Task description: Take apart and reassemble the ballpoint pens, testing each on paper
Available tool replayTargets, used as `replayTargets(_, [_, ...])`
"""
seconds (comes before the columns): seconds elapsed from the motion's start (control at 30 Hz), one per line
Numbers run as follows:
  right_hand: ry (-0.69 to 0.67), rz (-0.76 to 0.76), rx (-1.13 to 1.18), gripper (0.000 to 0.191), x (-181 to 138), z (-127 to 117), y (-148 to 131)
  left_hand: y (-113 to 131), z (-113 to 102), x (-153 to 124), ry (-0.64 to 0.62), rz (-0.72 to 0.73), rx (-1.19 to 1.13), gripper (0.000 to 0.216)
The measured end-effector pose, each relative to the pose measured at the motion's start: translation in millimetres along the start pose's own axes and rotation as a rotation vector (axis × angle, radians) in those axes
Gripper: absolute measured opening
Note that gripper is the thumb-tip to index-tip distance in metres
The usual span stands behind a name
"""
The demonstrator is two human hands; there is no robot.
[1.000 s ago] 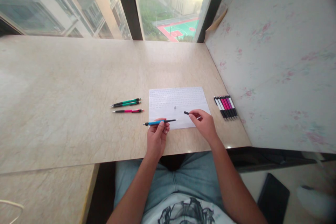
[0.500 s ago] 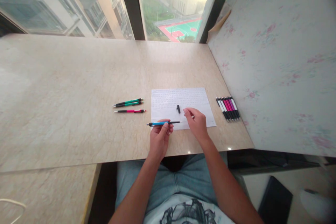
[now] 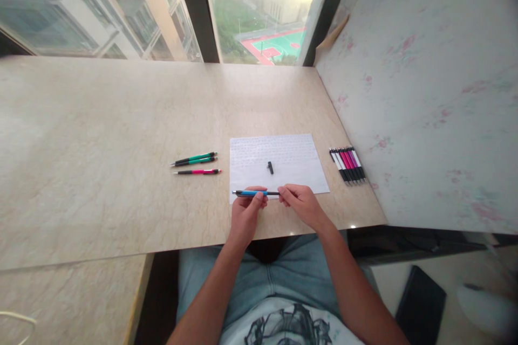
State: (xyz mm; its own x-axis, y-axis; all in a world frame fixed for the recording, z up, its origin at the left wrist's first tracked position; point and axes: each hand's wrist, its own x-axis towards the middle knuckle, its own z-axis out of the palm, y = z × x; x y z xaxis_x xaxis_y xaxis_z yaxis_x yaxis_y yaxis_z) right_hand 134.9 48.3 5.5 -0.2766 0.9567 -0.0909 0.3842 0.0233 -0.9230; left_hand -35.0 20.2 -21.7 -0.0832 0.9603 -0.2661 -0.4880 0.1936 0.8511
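Observation:
My left hand (image 3: pixel 246 213) pinches a blue and black mechanical pencil (image 3: pixel 253 193), held level over the near edge of a white written sheet (image 3: pixel 279 164). My right hand (image 3: pixel 301 204) is closed on the pencil's right end, fingertips pinched at its tip. A small black cap piece (image 3: pixel 270 167) lies on the sheet just beyond the hands, touched by neither.
Two green pencils (image 3: pixel 195 158) and a pink one (image 3: pixel 198 171) lie left of the sheet on the beige stone table (image 3: pixel 101 135). Several pink, white and black pencils (image 3: pixel 348 164) lie in a row at right, close to a floral partition wall (image 3: pixel 424 91). Windows are behind the table.
My right hand set the small black piece down on the sheet, then came back and closed on the right end of the blue pencil. My left hand has kept hold of the pencil.

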Motion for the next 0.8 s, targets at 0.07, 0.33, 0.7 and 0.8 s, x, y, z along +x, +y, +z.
replayTargets(0.07, [0.017, -0.03, -0.02, 0.046, -3, 0, -1, 0, 0, 0, 0.018, -0.011, 0.013, 0.031])
replayTargets(0.33, [0.193, -0.308, -0.241, 0.023, -6, 10, -6, 7, 5, 1, 0.074, -0.053, -0.115, 0.032])
replayTargets(0.7, [0.109, -0.092, -0.056, 0.037, -7, 8, -9, 8, 6, 1, 0.04, -0.066, -0.124, 0.03])
replayTargets(0.8, [0.14, -0.103, -0.024, 0.019, -7, 7, -9, 9, 6, 0, 0.053, -0.067, -0.139, 0.03])
